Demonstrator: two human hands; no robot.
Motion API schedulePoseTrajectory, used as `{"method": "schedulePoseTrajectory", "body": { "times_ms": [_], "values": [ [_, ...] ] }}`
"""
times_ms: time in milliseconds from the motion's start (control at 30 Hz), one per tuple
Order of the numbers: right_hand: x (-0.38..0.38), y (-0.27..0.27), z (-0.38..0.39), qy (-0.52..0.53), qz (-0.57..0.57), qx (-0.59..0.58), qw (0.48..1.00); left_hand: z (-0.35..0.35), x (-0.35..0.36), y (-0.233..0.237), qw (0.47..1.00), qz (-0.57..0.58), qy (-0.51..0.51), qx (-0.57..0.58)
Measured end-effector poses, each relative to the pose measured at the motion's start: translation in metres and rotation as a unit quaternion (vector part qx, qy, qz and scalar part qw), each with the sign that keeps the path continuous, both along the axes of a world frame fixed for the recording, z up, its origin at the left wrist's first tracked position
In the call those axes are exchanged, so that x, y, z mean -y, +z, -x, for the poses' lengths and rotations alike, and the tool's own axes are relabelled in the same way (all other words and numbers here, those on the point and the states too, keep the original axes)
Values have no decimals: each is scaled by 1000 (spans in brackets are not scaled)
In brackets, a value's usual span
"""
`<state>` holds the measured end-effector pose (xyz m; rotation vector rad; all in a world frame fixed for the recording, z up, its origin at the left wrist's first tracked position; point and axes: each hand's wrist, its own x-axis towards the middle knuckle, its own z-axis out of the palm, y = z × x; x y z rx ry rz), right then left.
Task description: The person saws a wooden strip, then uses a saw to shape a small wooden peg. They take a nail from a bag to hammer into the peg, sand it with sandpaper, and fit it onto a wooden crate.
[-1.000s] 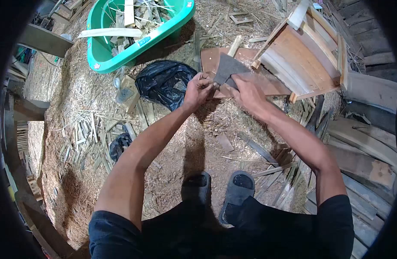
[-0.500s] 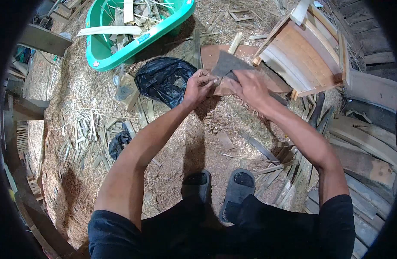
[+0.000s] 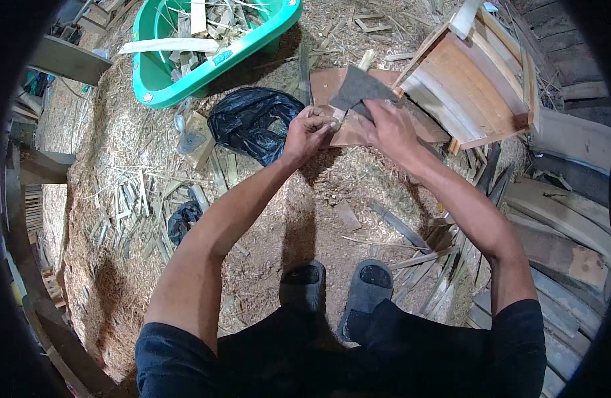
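Observation:
My right hand (image 3: pixel 386 125) is wrapped round the handle of a wide, dark, flat blade (image 3: pixel 362 88). The blade stands over a reddish-brown board (image 3: pixel 324 83) on the ground. Beside its lower edge my left hand (image 3: pixel 308 132) is closed, thumb and fingers pinched on a small thing near the blade that I cannot make out. Left of that hand lies an open black plastic bag (image 3: pixel 252 123).
A green tub (image 3: pixel 212 69) of wood scraps stands at the upper left. A curved slatted wooden piece (image 3: pixel 474 83) is at the upper right. Planks (image 3: pixel 564 212) lie stacked on the right. Wood offcuts (image 3: pixel 133 199) and shavings cover the ground.
The dark blade has shifted slightly right and upward and turned with my right hand, which is less blurred now. My left hand has stayed almost in place.

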<state>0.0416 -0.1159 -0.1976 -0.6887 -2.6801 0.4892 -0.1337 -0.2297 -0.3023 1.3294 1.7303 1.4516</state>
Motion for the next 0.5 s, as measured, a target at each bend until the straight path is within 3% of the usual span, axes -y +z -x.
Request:
{"method": "schedulePoseTrajectory", "body": {
  "times_ms": [133, 267, 367, 467, 500],
  "values": [
    [2, 8, 4, -10, 34, 12, 999, 0, 0, 3, 1000, 6, 1, 8],
    [8, -34, -7, 20, 29, 41, 999, 5, 0, 0, 1000, 22, -17, -9],
    [6, -17, 0, -26, 103, 127, 986, 3, 3, 2, 999, 37, -15, 13],
    [-2, -6, -6, -19, 23, 29, 999, 12, -2, -13, 998, 12, -52, 25],
    [-3, 3, -5, -37, 75, 58, 995, 15, -1, -14, 997, 8, -63, 42]
  ]
}}
